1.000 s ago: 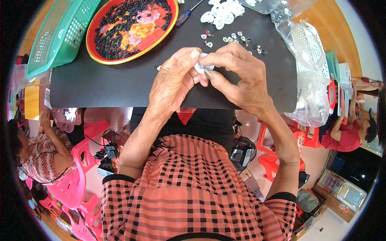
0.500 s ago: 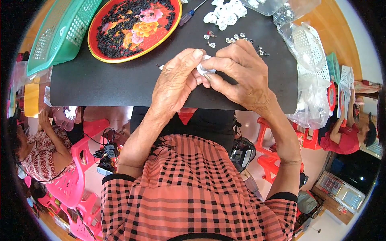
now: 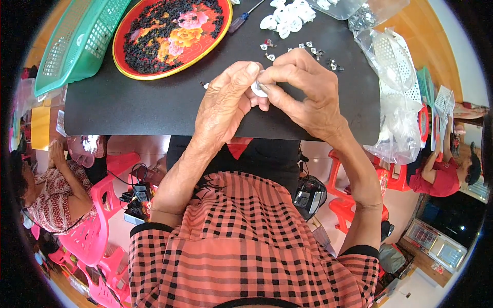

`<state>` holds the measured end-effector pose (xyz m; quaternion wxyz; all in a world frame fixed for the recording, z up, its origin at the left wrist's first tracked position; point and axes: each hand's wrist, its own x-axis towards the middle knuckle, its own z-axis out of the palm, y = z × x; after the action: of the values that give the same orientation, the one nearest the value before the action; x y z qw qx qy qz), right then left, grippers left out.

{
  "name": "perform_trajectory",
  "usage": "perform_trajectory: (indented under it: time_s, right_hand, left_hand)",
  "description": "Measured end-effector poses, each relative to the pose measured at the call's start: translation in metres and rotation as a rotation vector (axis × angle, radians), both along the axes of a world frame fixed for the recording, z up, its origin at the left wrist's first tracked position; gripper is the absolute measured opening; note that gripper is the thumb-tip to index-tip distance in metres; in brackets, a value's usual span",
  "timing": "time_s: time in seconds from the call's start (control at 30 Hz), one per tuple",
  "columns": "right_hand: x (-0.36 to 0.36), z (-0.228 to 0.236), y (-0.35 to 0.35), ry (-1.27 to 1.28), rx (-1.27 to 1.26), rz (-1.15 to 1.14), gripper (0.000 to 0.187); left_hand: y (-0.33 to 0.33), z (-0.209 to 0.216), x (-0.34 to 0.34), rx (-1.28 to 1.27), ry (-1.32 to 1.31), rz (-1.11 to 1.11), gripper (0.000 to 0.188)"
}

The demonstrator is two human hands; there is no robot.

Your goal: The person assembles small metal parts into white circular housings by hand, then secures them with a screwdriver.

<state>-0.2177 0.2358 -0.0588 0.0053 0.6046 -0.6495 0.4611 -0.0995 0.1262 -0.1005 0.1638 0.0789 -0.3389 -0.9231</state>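
Observation:
My left hand (image 3: 222, 105) holds a small round white plastic piece (image 3: 259, 91) between its thumb and fingers, above the table's near part. At the piece's right side, my right hand (image 3: 310, 97) has its thumb and index finger pinched together against it. Whether a smaller part sits between those right fingertips is hidden. Just beyond my hands lie several small shiny metal pieces (image 3: 270, 56) with dark bits. Farther back is a pile of similar white round pieces (image 3: 292, 18).
A red flowered tray (image 3: 226, 31) full of small black parts lies at the far left, beside a green basket (image 3: 67, 77). A screwdriver (image 3: 237, 23) rests near the tray. Plastic bags (image 3: 400, 133) line the right edge. Other people sit left (image 3: 61, 200) and right (image 3: 436, 177).
The right thumb and index finger have shifted slightly left and drawn closer together at the white piece. The piece has turned a little. My left hand stays almost in place.

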Motion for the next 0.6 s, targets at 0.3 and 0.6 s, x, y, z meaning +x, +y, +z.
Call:
perform_trajectory:
  time_s: [0.3,0.6]
  right_hand:
    - [-0.008,0.010,0.000,0.506,-0.032,0.100,0.022]
    - [-0.005,0.008,0.001,-0.072,0.022,0.094,0.018]
  left_hand:
    - [0.003,0.006,-0.001,0.051,-0.101,0.060,0.027]
    - [0.002,0.003,0.000,0.047,-0.039,0.015,0.029]
